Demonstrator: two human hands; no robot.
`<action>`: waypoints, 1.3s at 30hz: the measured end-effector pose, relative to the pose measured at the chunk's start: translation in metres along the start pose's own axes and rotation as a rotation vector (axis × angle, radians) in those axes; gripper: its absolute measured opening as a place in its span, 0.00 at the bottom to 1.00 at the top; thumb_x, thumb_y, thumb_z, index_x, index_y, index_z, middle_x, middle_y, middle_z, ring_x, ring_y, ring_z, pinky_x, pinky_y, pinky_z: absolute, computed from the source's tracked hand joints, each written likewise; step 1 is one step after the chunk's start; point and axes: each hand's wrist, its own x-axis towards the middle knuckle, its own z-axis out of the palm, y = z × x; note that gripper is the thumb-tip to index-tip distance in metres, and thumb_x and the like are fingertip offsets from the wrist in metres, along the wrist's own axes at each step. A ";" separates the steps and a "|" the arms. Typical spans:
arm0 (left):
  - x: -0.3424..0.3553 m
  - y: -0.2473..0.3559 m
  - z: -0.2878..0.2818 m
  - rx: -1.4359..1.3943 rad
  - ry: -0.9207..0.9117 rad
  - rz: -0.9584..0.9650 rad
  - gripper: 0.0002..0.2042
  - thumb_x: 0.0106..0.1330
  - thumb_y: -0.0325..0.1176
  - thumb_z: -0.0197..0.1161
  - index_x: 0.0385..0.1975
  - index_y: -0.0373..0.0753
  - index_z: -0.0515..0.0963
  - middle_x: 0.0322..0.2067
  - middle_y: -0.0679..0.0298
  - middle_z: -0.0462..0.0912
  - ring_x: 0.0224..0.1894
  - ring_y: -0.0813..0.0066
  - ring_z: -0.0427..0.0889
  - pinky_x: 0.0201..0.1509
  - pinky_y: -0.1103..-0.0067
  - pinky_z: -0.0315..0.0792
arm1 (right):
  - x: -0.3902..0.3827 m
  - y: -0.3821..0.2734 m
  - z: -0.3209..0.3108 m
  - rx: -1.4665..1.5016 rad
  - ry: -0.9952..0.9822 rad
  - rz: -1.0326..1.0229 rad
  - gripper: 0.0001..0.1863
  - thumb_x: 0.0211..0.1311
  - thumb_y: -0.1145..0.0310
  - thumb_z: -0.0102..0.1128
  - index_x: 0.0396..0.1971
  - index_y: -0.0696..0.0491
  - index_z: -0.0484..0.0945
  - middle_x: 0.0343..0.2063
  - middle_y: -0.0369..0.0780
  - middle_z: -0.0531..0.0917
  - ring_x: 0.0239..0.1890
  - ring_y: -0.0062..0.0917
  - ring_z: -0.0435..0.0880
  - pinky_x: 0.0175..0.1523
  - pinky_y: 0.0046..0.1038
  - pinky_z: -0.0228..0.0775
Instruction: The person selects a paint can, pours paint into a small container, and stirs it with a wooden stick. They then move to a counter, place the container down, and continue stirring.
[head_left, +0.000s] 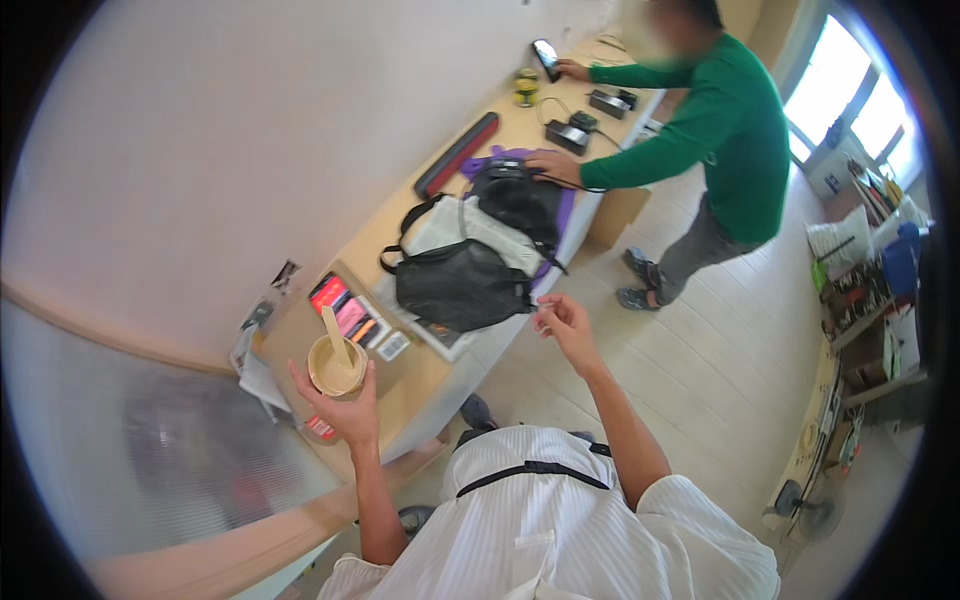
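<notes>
My left hand (352,412) is closed around a small tan cup (330,382), held over the near end of the wooden table. A flat wooden stick (334,330) stands in the cup, leaning up past its rim. Just off the table's edge, my right hand (572,332) is raised with thumb and fingers pinched together; a small pale bit shows at the fingertips, too small to name. Close to those fingertips lies a black bag (455,285) with straps, on top of papers. A pink-and-red printed box or packet (345,305) lies behind the cup.
A person in a green top (745,130) stands across the table's far end, one hand on a black-and-purple bag (510,195), the other at a phone (546,60). A long red-and-black case (457,156) lies along the wall. Cluttered shelves (870,300) line the right side.
</notes>
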 end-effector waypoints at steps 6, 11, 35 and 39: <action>-0.011 0.073 0.060 0.105 -0.204 0.379 0.59 0.53 0.24 0.84 0.82 0.38 0.47 0.68 0.51 0.69 0.71 0.54 0.71 0.78 0.61 0.63 | -0.038 0.086 0.002 0.304 0.032 -0.060 0.12 0.74 0.71 0.59 0.54 0.57 0.80 0.35 0.36 0.87 0.37 0.18 0.85 0.42 0.24 0.78; -0.148 0.098 0.159 -0.100 -0.618 0.329 0.59 0.52 0.23 0.84 0.82 0.37 0.47 0.69 0.54 0.67 0.72 0.58 0.70 0.78 0.63 0.62 | -0.129 0.137 -0.125 0.239 0.173 0.067 0.12 0.77 0.69 0.59 0.54 0.56 0.79 0.37 0.36 0.87 0.38 0.18 0.86 0.42 0.25 0.79; -0.551 0.288 0.752 -0.304 -1.728 0.634 0.50 0.54 0.33 0.84 0.76 0.34 0.60 0.59 0.46 0.78 0.63 0.49 0.80 0.69 0.62 0.74 | -0.325 0.502 -0.501 0.196 0.987 1.189 0.11 0.63 0.65 0.59 0.29 0.55 0.87 0.25 0.42 0.90 0.30 0.31 0.91 0.38 0.34 0.83; -0.588 0.336 0.869 -0.313 -1.707 0.643 0.51 0.53 0.34 0.85 0.77 0.36 0.60 0.60 0.47 0.78 0.63 0.48 0.80 0.68 0.62 0.76 | -0.370 0.478 -0.526 0.575 0.824 1.391 0.13 0.63 0.65 0.65 0.38 0.61 0.87 0.29 0.46 0.89 0.27 0.28 0.88 0.31 0.32 0.80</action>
